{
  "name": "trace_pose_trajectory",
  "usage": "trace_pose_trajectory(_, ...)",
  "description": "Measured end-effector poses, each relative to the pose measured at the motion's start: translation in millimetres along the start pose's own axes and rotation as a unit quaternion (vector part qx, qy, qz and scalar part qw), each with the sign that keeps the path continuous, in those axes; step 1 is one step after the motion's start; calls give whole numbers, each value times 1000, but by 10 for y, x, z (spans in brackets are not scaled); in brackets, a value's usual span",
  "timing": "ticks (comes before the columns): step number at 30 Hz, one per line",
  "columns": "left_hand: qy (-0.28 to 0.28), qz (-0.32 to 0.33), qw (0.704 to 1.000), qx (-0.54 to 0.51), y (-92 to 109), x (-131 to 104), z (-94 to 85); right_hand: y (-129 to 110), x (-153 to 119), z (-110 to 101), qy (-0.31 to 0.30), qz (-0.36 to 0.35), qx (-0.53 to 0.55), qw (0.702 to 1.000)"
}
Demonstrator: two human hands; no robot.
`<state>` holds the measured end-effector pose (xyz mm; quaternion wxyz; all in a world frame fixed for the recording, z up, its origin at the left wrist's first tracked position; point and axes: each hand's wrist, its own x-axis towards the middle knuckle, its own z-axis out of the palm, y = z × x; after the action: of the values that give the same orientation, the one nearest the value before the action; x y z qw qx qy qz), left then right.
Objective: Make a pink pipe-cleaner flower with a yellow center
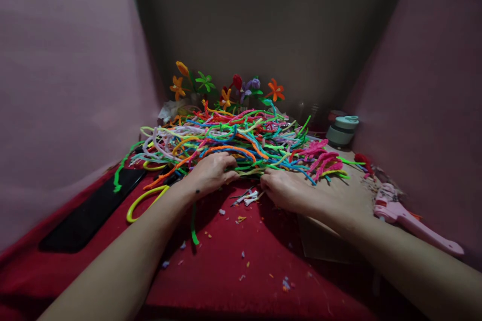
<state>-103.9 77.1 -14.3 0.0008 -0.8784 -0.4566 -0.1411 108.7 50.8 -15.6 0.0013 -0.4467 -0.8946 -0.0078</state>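
Forearms were stretched to many unworked pipe cleaners, left hand and right hand half-curled, grip unclear, though some flowers were finished.

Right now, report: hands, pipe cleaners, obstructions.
Left hand, right hand at heaped pipe cleaners, near edge. Grips unclear. Possible snags: yellow-handled scissors by left forearm, pink glue gun by right forearm.

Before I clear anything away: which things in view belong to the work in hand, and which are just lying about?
Likely part of it:
Fuzzy stems, with the left hand and right hand at the pile's near edge
Yellow-handled scissors, beside the pile
Pink glue gun, at right

Probably just lying about:
Flat black object
Teal container
Scraps on the red cloth
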Motion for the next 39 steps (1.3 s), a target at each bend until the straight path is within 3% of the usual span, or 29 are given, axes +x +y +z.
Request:
trace_pose_trajectory(6,4,-12,1000,-23,-11,12,11,-24,118,44,54,-6,44,998)
trace_pose_trajectory(17,12,-39,999,-30,-42,18,17,-106,328,118,40,2,-27,999)
trace_pose_trajectory(28,10,-38,998,-48,-47,8,5,-69,250,93,40,-22,0,999)
trace_pose_trajectory(31,10,-40,998,-54,-44,8,5,-14,208,55,85,-41,64,993)
trace_pose_trajectory(35,11,-35,997,-65,-29,6,-7,53,124,-46,204,-72,244,945)
trace_pose_trajectory(37,10,-27,997,-76,-10,3,-18,62,80,-110,236,-65,357,902)
trace_pose_trajectory(39,9,-22,996,-82,34,-3,-37,50,38,-171,234,-37,491,838)
